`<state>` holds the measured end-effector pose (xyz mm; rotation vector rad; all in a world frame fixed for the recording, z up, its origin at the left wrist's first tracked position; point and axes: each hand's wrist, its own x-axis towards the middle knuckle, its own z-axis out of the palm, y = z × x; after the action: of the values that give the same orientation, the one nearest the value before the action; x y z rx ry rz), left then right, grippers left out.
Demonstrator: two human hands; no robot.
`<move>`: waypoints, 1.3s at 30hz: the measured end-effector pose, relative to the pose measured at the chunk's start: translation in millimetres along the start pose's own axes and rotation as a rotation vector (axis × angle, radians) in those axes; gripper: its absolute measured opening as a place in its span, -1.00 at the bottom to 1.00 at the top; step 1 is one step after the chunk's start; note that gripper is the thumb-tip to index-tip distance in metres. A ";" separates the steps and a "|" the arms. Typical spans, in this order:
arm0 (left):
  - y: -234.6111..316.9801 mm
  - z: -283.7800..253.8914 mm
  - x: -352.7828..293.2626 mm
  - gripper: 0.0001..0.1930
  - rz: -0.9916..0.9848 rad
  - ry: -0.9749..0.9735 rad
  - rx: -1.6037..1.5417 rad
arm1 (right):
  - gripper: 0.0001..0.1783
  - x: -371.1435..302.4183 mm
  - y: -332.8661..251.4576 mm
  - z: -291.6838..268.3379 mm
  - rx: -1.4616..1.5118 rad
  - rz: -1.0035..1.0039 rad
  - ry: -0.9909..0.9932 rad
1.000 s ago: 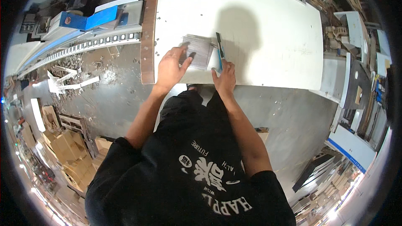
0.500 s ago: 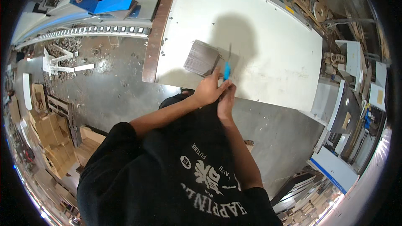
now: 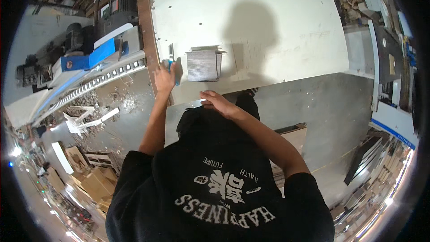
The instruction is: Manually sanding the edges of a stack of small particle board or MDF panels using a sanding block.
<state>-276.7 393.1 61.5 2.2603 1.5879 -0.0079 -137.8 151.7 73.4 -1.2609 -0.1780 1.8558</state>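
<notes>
Head view, looking straight down over my own black printed shirt [image 3: 224, 183] to the white counter [image 3: 277, 22].

My left hand [image 3: 165, 77] is at the counter's near left corner, fingers closed round a blue-handled tool [image 3: 171, 65]. The tool's thin pale blade or shaft points away from me, up along the brown left edge strip [image 3: 144, 31] of the counter. I cannot tell what kind of tool it is; it is too small in the frame. The grip looks narrow, wrapped on the handle.

My right hand [image 3: 218, 103] is at the near edge of the counter, palm down, fingers loosely curled toward the left. It sits over a small pale piece [image 3: 195, 103] at the edge; I cannot tell whether the fingers hold it or merely rest on it.

A stack of thin grey sheets [image 3: 204, 64] lies flat on the counter, just right of the left hand and the tool, beyond the right hand. Neither hand touches it. Edges of the stack are slightly uneven on the right side.

My shadow [image 3: 251, 31] falls on the counter beyond the stack.

Surroundings: a machine with a blue part [image 3: 89, 56] and dark motor housing [image 3: 121, 6] stands left of the counter. Wood offcuts and shavings [image 3: 89, 116] lie on the grey floor [image 3: 313, 103] at lower left.
</notes>
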 end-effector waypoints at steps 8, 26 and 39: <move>96.2 -52.9 57.3 -0.07 0.825 -0.405 -0.095 | 0.33 43.7 -8.3 13.7 0.361 -0.048 -0.019; 85.3 21.6 -8.6 -0.02 0.187 -0.670 -0.629 | -0.24 22.3 -49.0 -60.7 0.149 -0.138 0.308; 239.8 111.1 -228.5 -0.19 -0.748 -0.024 -1.179 | 0.16 -28.5 -126.9 -219.1 -1.202 0.154 -0.225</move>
<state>-118.5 82.1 79.8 0.7440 1.6524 0.5372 116.1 137.7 57.0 -1.8225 -1.5236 2.0402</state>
